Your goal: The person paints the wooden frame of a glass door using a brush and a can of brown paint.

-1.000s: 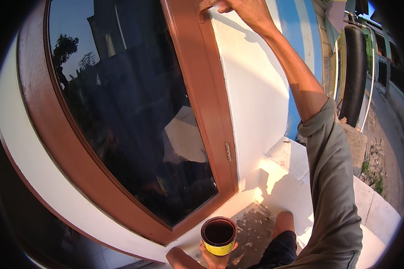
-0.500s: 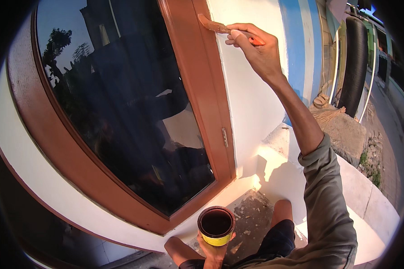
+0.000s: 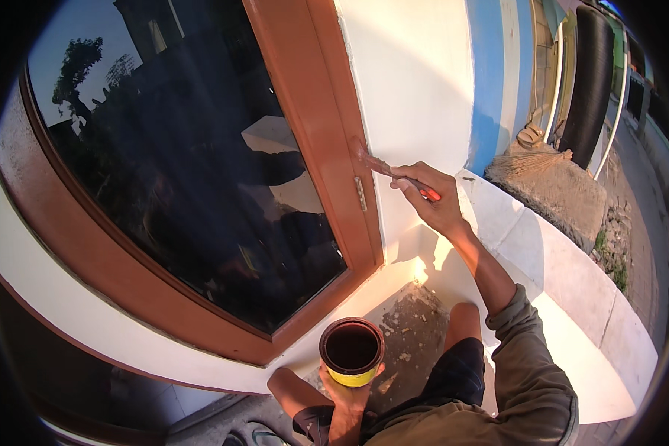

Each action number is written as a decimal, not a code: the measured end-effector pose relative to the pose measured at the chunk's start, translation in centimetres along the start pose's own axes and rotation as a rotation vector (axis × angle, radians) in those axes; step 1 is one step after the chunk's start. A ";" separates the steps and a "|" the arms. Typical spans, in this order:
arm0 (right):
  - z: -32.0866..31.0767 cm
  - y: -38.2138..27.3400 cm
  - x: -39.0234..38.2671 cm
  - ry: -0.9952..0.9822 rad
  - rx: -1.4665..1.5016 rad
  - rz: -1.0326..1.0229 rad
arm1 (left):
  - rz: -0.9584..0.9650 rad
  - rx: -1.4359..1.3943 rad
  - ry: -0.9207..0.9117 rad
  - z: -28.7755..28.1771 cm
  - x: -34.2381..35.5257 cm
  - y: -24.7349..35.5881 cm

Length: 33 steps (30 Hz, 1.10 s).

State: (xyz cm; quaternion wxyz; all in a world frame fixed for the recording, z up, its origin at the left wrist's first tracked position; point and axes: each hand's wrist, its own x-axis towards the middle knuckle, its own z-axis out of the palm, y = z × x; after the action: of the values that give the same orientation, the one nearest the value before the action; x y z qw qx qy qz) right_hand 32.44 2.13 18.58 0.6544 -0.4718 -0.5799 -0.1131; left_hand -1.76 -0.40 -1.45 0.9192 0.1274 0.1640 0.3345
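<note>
Warm sunlight; shadows on white wall (image 3: 412,82); dark window glass (image 3: 193,171) reflective; fisheye bending edges, corners black.

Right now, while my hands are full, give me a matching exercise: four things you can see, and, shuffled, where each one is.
Things:
1. Round open can with a yellow side
2. Slim paintbrush with a red-ended handle
3. Small silvery metal hinge
4. Large dark glass pane

Places:
A. Surrounded by the reddish-brown frame
B. In your right hand
C. In your left hand
D. On the frame's right side, just below the brush tip

Pairs: 1-C, 2-B, 3-D, 4-A
</note>
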 end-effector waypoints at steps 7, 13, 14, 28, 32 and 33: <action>-2.1 -1.9 2.5 -0.167 -0.072 0.205 | 0.000 -0.007 -0.072 0.7 -0.1 -0.2; -0.1 -3.2 6.2 0.123 0.115 -0.011 | 0.030 0.078 0.016 1.2 -0.4 -0.6; 0.0 -2.8 5.6 0.121 0.115 -0.007 | 0.042 0.084 0.014 1.2 -0.4 -0.7; 0.5 4.9 -8.7 -0.017 0.208 0.273 | 0.017 0.064 -0.033 1.3 -0.2 -0.2; -0.1 5.5 -11.0 -0.100 0.052 0.275 | 0.009 0.043 -0.053 1.1 0.0 -0.6; -0.4 5.8 -11.7 -0.138 0.011 0.300 | 0.009 0.042 -0.057 1.1 0.0 -0.7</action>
State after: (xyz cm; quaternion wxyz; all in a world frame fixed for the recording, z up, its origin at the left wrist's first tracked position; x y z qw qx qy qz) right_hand 33.18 0.25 5.62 0.6250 -0.5563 -0.5472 0.0220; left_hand -0.92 -1.05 -0.70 0.9191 0.1570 0.1439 0.3315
